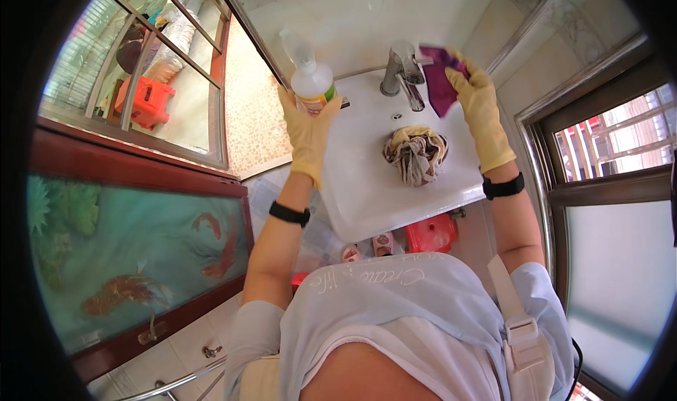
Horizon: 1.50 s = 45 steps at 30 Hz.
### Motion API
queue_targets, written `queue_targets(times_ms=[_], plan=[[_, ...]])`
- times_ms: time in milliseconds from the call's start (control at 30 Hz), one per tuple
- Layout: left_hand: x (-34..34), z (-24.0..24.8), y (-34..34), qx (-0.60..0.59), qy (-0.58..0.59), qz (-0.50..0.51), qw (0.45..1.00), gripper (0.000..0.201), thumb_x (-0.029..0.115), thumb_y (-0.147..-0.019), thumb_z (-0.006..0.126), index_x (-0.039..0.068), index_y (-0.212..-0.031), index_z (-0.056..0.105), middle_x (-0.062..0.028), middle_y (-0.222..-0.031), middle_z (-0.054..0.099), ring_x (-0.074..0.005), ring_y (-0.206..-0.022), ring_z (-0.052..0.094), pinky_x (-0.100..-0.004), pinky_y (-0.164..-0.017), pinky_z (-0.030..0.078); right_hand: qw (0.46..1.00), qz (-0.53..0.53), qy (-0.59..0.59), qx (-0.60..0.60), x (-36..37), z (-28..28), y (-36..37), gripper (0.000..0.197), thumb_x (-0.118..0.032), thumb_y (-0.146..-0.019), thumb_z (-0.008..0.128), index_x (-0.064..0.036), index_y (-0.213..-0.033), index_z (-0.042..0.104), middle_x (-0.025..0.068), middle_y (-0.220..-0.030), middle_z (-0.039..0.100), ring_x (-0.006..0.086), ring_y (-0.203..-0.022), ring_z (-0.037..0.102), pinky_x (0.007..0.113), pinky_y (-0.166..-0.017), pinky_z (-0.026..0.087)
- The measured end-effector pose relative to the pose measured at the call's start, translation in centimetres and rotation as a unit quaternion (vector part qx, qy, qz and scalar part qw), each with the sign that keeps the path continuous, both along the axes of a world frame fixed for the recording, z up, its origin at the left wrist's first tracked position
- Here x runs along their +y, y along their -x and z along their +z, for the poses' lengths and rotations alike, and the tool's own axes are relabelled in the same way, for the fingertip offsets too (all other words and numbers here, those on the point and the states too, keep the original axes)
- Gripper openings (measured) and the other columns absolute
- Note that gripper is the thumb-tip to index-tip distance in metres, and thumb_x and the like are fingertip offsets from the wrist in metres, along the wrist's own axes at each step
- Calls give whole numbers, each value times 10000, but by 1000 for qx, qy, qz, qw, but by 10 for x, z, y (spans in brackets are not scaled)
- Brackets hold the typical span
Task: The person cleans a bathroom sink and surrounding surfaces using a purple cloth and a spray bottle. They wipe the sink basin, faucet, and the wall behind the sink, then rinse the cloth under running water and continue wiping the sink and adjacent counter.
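Both of my hands wear pale yellow rubber gloves. My left hand [308, 134] is closed around the lower part of a white bottle [312, 82] with a translucent top and an orange and green label, at the sink's left back corner. My right hand [484, 112] grips a purple cloth [443, 89], which hangs from the fingers just right of the chrome faucet [403, 73]. Between the hands, a crumpled brown and cream cloth [416, 158] lies bunched in the white sink [352, 203], below the spout and drain.
A tiled wall [388, 13] rises behind the sink. At the left stands an open door with a fish picture panel [141, 260]. A window [620, 140] is on the right. Beneath the sink is a red plastic item [431, 235], near my pink slippers [382, 243].
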<state>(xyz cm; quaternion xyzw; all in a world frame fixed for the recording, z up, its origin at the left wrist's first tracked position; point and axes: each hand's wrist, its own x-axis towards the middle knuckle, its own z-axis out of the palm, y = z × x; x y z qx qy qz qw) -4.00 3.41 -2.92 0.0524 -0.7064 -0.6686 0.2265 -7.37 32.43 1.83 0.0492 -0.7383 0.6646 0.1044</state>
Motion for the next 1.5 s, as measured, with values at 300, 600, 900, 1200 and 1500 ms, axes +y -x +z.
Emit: queue_targets(times_ms=[300,600,900,1200,1500], plan=[[8,-55,-102,-188,346,15,919,1108,321,-733,830,-47,-1519,142,-311,-1530,242,-422,-1435,239,-415,-1171,254,960,124,-220,-124,-54,53,70,353,51,-787,576,-61,-1104,684,111,-1023,694,302,-972,658,344,-787,533],[7,-61,-107,-192,302,-45,933,995,72,-783,717,59,-1559,94,-305,-1570,113,-442,-1441,219,-415,-1160,270,848,209,-390,290,-24,46,-9,455,122,-677,612,-59,-1084,704,115,-1055,692,356,-1013,614,396,-910,515],[10,-60,-104,-197,273,-50,940,999,36,-773,699,113,-1571,103,-284,-1579,118,-419,-1443,234,-400,-1152,282,943,68,-306,115,28,-24,54,458,21,-824,586,-109,-1263,618,148,-1095,679,355,-1039,625,378,-951,479],[14,-50,-101,-195,278,-49,939,994,29,-759,710,131,-1569,142,-255,-1570,179,-382,-1448,238,-390,-1157,277,905,-47,-413,96,84,-134,121,313,-26,-798,577,-70,-1086,689,140,-1187,659,327,-1092,626,388,-953,504],[14,-51,-106,-215,277,-45,935,989,10,-772,693,128,-1572,122,-270,-1579,142,-385,-1460,215,-400,-1168,253,948,169,-251,-98,20,-77,92,442,39,-743,624,-182,-1113,722,151,-1054,707,300,-991,663,335,-886,511]])
